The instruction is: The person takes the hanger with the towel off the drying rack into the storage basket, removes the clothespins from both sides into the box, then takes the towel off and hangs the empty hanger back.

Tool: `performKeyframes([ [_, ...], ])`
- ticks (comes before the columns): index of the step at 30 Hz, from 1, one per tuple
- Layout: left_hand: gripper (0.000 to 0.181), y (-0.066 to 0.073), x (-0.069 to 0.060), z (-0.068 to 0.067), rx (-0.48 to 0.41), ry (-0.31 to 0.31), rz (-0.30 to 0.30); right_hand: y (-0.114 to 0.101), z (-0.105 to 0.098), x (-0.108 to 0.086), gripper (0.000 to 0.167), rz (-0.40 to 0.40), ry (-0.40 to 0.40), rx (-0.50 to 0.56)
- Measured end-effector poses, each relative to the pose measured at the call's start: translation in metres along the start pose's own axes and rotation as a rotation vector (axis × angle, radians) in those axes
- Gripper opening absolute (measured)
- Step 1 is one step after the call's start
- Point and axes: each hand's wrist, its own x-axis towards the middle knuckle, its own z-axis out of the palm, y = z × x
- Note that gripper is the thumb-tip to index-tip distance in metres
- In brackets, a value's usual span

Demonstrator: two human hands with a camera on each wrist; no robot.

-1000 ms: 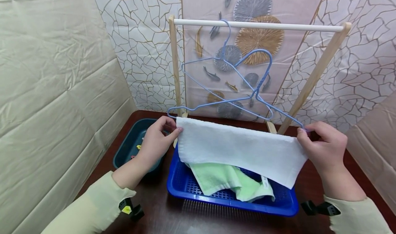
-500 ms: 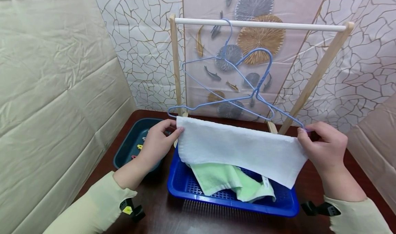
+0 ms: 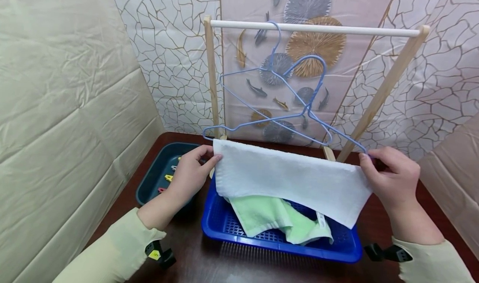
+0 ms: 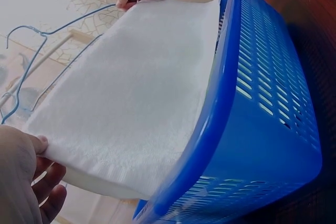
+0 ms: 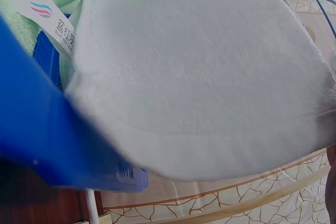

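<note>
A white towel (image 3: 288, 177) is draped along the lower part of a blue wire hanger (image 3: 262, 120), whose hook points up and touches nothing visible. At the towel's upper left corner, my left hand (image 3: 191, 170) pinches the edge between thumb and fingers. My right hand (image 3: 394, 177) grips the upper right corner together with the hanger's right end. Below the towel, a light green towel (image 3: 267, 216) with a white label lies in a blue plastic basket (image 3: 280, 245). In the right wrist view the white towel (image 5: 210, 66) fills most of the picture, with the hand mostly hidden.
Behind stands a wooden rack with a white rod (image 3: 359, 31), on which a second blue hanger (image 3: 239, 100) hangs bare. To the left, a dark green tray (image 3: 149, 187) holds several small coloured clips (image 3: 169, 177). A brown table (image 3: 194, 258) bears everything.
The hanger's hook has tilted slightly to the left and up. My left hand has slid slightly down along the towel's left edge. The towel stays nearly in place.
</note>
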Motion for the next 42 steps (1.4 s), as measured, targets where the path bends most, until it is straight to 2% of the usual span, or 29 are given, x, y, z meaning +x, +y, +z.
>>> performKeyframes([
  [8,0.019,-0.001,0.0,0.002,-0.01,0.002,0.018,0.0,0.001,-0.001,0.021,-0.014,0.025,0.023],
  [18,0.017,-0.001,-0.002,0.005,-0.01,-0.02,0.012,-0.001,0.003,-0.001,0.016,-0.018,0.043,0.036],
  [27,0.009,0.001,-0.003,0.012,-0.001,-0.051,0.034,-0.001,0.002,-0.001,0.022,-0.03,0.041,0.018],
  [42,0.008,0.006,-0.009,0.02,0.094,-0.116,0.035,0.0,-0.001,-0.001,0.025,-0.025,0.041,-0.007],
])
